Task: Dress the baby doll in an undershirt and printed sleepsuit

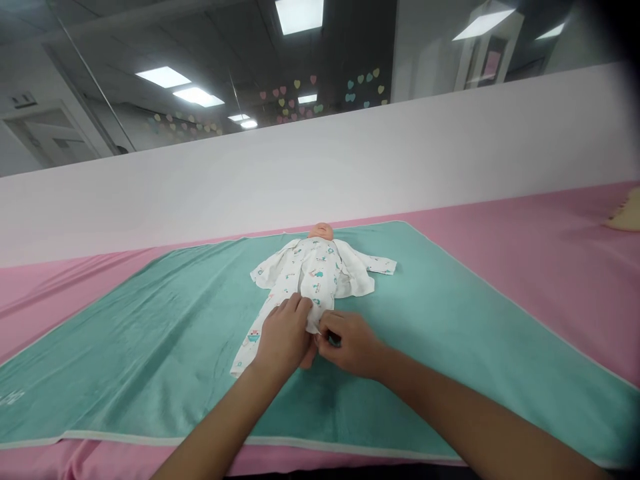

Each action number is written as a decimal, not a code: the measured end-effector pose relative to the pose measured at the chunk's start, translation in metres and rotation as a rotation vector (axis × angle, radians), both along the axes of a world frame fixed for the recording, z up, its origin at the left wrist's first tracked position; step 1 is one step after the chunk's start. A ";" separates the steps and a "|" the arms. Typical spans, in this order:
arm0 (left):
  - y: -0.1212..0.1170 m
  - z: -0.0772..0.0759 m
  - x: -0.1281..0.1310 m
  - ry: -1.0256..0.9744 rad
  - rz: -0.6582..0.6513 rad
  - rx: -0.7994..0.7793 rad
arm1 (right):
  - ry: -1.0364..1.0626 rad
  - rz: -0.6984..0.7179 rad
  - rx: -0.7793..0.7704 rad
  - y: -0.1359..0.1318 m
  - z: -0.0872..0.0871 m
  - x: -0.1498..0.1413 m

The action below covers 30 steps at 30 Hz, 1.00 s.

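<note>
A baby doll (321, 231) lies on its back with its head at the far end, dressed in white clothes with small coloured prints. Its top (355, 273) spreads out at both sides, one sleeve stretched to the right. My right hand (350, 341) pinches the hem of the right-hand leg of the white trousers (320, 288). On the same leg, my left hand (287, 333) has its fingers closed around the cloth. Below the hem, between my hands, the doll's foot (309, 355) partly shows. The left-hand trouser leg (253, 340) lies flat, angled toward me.
Under the doll is a green blanket (150, 353) with white edging, spread over a pink cover (525, 267). A white low wall (250, 180) runs behind, with glass above it. A beige object (625, 212) sits at the far right edge.
</note>
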<state>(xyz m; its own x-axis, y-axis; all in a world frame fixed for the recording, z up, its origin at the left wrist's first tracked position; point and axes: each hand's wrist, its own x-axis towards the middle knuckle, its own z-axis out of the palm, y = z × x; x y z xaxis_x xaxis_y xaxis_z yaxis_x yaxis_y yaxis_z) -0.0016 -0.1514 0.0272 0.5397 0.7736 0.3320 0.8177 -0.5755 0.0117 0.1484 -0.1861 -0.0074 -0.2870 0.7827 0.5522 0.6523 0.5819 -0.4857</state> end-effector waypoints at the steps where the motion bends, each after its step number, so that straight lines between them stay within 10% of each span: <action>1: -0.001 0.000 -0.002 0.008 0.005 0.001 | 0.011 -0.005 -0.027 0.000 0.000 0.000; 13: -0.032 -0.011 -0.052 0.050 0.016 -0.003 | -0.190 0.219 -0.068 -0.004 -0.001 -0.005; 30: -0.026 -0.016 -0.038 -0.598 0.137 -0.249 | -0.357 -0.043 0.098 -0.014 -0.012 -0.030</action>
<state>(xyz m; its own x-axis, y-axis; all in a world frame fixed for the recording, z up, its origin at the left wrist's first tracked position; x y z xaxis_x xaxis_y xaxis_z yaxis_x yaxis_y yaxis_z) -0.0399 -0.1775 0.0113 0.2091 0.9143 0.3469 0.6943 -0.3886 0.6057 0.1181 -0.2004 -0.0198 -0.4430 0.7469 0.4959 0.7955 0.5825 -0.1667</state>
